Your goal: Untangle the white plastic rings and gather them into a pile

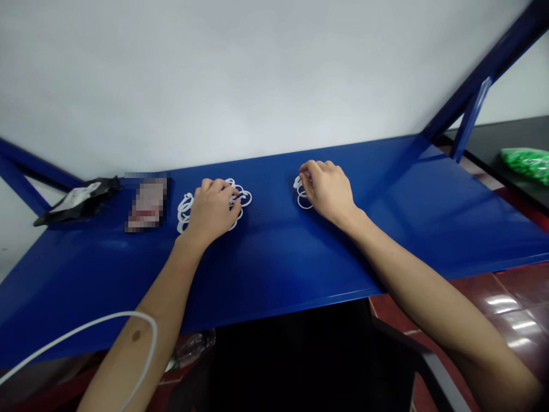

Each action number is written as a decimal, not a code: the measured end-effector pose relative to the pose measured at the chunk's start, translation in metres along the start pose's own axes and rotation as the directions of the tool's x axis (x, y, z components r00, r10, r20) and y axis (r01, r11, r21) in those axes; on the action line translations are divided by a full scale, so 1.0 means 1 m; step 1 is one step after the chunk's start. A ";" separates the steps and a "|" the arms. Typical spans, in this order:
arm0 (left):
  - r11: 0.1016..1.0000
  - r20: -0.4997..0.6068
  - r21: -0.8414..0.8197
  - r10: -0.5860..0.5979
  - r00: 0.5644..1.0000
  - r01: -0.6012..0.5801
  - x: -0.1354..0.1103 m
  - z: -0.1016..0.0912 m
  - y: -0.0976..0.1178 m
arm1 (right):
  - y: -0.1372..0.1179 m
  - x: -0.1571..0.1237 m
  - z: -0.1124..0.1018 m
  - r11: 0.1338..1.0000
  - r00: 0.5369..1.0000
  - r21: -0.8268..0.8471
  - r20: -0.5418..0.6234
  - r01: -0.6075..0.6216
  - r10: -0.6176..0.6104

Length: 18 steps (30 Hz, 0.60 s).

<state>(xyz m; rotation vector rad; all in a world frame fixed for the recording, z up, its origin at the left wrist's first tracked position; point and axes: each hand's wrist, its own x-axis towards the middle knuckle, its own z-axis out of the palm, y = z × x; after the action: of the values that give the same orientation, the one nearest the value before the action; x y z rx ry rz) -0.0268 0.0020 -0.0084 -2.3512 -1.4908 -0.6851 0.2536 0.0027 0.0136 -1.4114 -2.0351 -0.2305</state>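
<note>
My left hand (213, 210) lies over a loose pile of white plastic rings (185, 207) on the blue table. Its fingers are curled down, and the thumb and index finger close in around a ring (245, 198) at the pile's right edge. To the right, my right hand (329, 189) is bent over a smaller group of white rings (305, 200). The thumb and index finger pinch at a ring there, partly hidden by the fingers. Both hands rest close to the tabletop.
The blue table (274, 257) meets a white wall at the back. A black plastic bag (81, 200) and a blurred-out flat item (148, 203) lie at the left. A white cable (86, 329) loops across the left forearm. A green packet (525, 163) sits on a dark surface far right.
</note>
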 end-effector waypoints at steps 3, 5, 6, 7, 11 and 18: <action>1.000 -0.049 -0.016 0.010 0.999 -0.011 0.000 0.004 -0.001 | 0.006 -0.001 0.002 0.999 0.998 -0.035 -0.067 0.007 -0.009; 1.000 -0.056 -0.025 -0.004 0.998 0.003 0.000 0.004 0.001 | 0.009 -0.002 0.002 0.999 0.995 -0.035 -0.103 -0.014 0.010; 0.999 -0.057 -0.033 -0.017 0.998 0.015 0.000 0.003 0.002 | 0.010 -0.002 0.002 0.999 0.993 -0.032 -0.114 -0.023 0.019; 0.999 -0.059 -0.045 -0.031 0.998 0.028 0.001 0.002 0.004 | 0.011 -0.001 0.001 0.999 0.993 -0.026 -0.118 -0.025 0.022; 0.992 -0.105 -0.112 -0.070 0.992 0.058 0.005 -0.004 0.014 | 0.003 0.001 -0.006 0.998 0.998 0.044 -0.037 0.054 -0.053; 0.969 -0.122 -0.244 -0.005 0.993 -0.025 0.009 -0.016 0.038 | -0.034 -0.011 -0.007 0.898 0.966 0.392 0.075 0.201 -0.249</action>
<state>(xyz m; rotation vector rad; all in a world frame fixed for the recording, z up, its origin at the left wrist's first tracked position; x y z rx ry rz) 0.0071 -0.0149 0.0103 -2.4395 -1.4116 -1.0450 0.2286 -0.0232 0.0194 -0.9689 -2.1979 0.1578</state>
